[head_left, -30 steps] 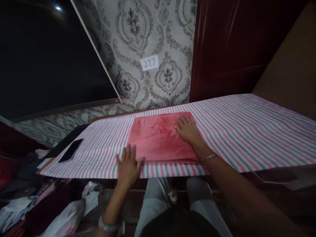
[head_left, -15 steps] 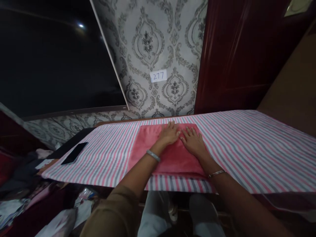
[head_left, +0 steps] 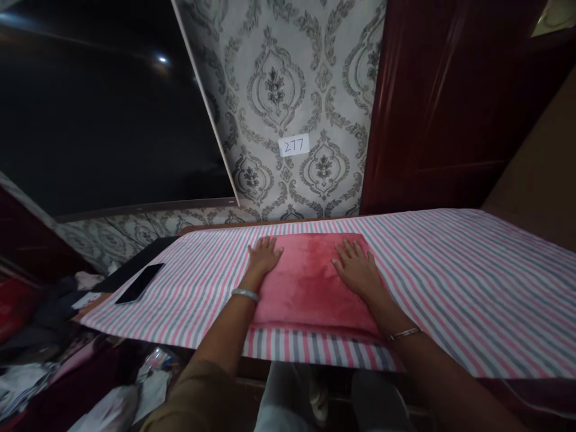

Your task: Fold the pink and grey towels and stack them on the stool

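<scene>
A folded pink plush cloth (head_left: 310,288) lies flat on the striped cover (head_left: 450,276) of the table, close to its front edge. My left hand (head_left: 264,255) rests palm down on the cloth's upper left part, fingers spread. On the upper right part lies my right hand (head_left: 357,267), also flat with fingers apart. Neither hand grips anything. Darker smoothed patches show in the pile between the hands. The fold shows as layers along the near edge of the cloth.
A black phone (head_left: 140,283) lies at the table's left end. Behind stand a large dark screen (head_left: 112,108) and a patterned wall with a paper label (head_left: 294,144) reading 277. Assorted clothes and bags (head_left: 90,384) are heaped below on the left.
My left hand has slid left across the cloth, away from my right hand, to its left side. My right hand stays on the right part. The view has shifted slightly.
</scene>
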`<state>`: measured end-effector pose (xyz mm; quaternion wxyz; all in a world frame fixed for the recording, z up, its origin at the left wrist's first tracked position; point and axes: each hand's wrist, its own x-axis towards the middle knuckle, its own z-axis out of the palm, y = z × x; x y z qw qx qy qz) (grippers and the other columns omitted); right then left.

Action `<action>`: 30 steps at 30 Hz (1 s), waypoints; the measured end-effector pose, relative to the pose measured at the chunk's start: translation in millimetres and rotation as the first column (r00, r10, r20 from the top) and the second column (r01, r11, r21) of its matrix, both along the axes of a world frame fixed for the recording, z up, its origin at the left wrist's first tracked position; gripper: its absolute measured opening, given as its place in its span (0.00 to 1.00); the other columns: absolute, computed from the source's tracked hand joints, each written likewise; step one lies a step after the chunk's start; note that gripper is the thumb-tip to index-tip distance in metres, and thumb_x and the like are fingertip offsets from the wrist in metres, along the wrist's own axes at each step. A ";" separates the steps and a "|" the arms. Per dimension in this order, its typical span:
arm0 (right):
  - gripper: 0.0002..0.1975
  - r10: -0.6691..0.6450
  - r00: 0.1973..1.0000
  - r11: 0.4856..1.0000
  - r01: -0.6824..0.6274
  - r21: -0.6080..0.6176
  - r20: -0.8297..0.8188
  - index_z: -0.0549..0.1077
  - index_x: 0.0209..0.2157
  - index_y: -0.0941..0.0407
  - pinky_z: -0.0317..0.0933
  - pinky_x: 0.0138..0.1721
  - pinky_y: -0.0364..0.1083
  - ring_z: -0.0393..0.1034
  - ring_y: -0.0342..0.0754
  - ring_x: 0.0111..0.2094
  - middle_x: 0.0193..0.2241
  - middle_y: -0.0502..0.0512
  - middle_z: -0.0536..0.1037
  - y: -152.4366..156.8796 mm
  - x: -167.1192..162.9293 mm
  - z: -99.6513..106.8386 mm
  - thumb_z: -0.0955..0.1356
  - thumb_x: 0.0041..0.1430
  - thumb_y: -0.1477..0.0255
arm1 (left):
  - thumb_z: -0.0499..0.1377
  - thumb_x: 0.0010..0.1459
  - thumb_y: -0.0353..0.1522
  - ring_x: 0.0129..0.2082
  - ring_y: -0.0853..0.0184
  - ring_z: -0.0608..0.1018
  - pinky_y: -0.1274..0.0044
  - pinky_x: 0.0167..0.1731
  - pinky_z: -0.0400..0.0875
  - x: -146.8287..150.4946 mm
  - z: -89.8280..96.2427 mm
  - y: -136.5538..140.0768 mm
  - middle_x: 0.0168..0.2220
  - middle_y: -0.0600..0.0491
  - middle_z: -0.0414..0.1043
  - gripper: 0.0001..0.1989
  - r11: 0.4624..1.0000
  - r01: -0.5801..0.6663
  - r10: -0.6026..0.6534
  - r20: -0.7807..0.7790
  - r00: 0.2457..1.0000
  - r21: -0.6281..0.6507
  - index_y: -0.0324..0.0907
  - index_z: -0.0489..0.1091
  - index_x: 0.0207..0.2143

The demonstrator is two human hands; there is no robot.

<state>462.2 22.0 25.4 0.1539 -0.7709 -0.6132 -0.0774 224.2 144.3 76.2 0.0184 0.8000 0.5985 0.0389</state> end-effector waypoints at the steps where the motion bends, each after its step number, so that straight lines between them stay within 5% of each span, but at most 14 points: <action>1: 0.29 0.000 1.000 1.000 0.000 -0.005 0.000 0.60 0.69 0.55 0.47 0.64 0.67 0.45 0.62 0.71 0.70 0.60 0.55 0.0 -0.7 0.6 0.56 0.70 0.62 | 0.41 0.70 0.46 0.73 0.50 0.49 0.47 0.67 0.44 -9.1 -1.9 1.7 0.74 0.49 0.42 0.32 0.998 -0.065 0.065 0.024 0.998 -0.012 0.46 0.49 0.72; 4: 0.29 -0.009 1.000 1.000 0.009 -0.026 -0.004 0.59 0.69 0.55 0.46 0.65 0.67 0.44 0.62 0.71 0.70 0.61 0.55 -1.0 -3.1 3.9 0.56 0.71 0.62 | 0.40 0.70 0.44 0.72 0.49 0.50 0.47 0.66 0.50 -21.1 -11.8 0.1 0.74 0.46 0.44 0.32 0.984 -0.161 0.155 0.080 0.985 0.072 0.44 0.50 0.71; 9: 0.29 -0.014 0.996 0.990 0.001 -0.141 -0.092 0.57 0.70 0.55 0.44 0.66 0.67 0.41 0.62 0.72 0.71 0.61 0.51 -2.9 -0.5 21.9 0.56 0.71 0.62 | 0.43 0.70 0.41 0.73 0.51 0.47 0.51 0.68 0.48 -18.1 -19.2 -5.4 0.74 0.48 0.44 0.29 0.941 -0.030 -0.014 0.128 0.992 0.337 0.43 0.55 0.70; 13: 0.28 -0.019 0.990 0.981 -0.008 -0.193 -0.137 0.61 0.68 0.57 0.43 0.65 0.70 0.47 0.64 0.70 0.69 0.67 0.56 6.0 -9.3 53.9 0.57 0.71 0.63 | 0.43 0.71 0.41 0.72 0.56 0.52 0.57 0.67 0.55 -18.6 -17.2 -1.7 0.71 0.49 0.53 0.28 0.971 0.071 -0.098 0.109 0.989 0.227 0.46 0.57 0.69; 17: 0.30 0.088 0.989 0.986 -0.104 -0.132 -0.123 0.55 0.70 0.57 0.39 0.68 0.65 0.42 0.59 0.72 0.71 0.64 0.53 31.0 -57.3 80.3 0.57 0.71 0.62 | 0.44 0.71 0.44 0.73 0.57 0.50 0.59 0.65 0.59 -19.1 -19.6 3.2 0.72 0.51 0.50 0.29 0.976 0.090 -0.108 0.083 0.991 0.197 0.47 0.54 0.70; 23: 0.27 0.295 0.947 0.944 -0.309 -0.112 -0.128 0.60 0.68 0.51 0.46 0.68 0.60 0.49 0.56 0.70 0.70 0.55 0.57 61.2 -118.8 55.3 0.55 0.72 0.59 | 0.46 0.70 0.42 0.73 0.56 0.50 0.63 0.63 0.63 -20.6 -26.7 9.5 0.72 0.49 0.51 0.28 0.968 0.109 -0.122 0.041 0.992 0.226 0.46 0.57 0.69; 27: 0.27 0.281 0.953 0.953 -0.291 -0.087 -0.111 0.61 0.68 0.48 0.44 0.68 0.61 0.49 0.57 0.70 0.70 0.52 0.57 66.8 -93.7 36.5 0.56 0.72 0.59 | 0.45 0.70 0.42 0.72 0.56 0.50 0.61 0.62 0.64 -21.1 -29.8 12.2 0.72 0.51 0.51 0.28 0.967 0.125 -0.139 0.046 0.989 0.222 0.48 0.58 0.69; 30: 0.28 0.115 0.987 0.984 -0.129 -0.120 -0.116 0.61 0.68 0.51 0.42 0.69 0.60 0.49 0.57 0.70 0.69 0.57 0.58 63.3 -49.8 34.0 0.57 0.71 0.58 | 0.44 0.70 0.43 0.73 0.56 0.49 0.61 0.63 0.63 -21.0 -29.5 11.9 0.73 0.51 0.50 0.28 0.972 0.120 -0.135 0.064 0.989 0.201 0.47 0.57 0.69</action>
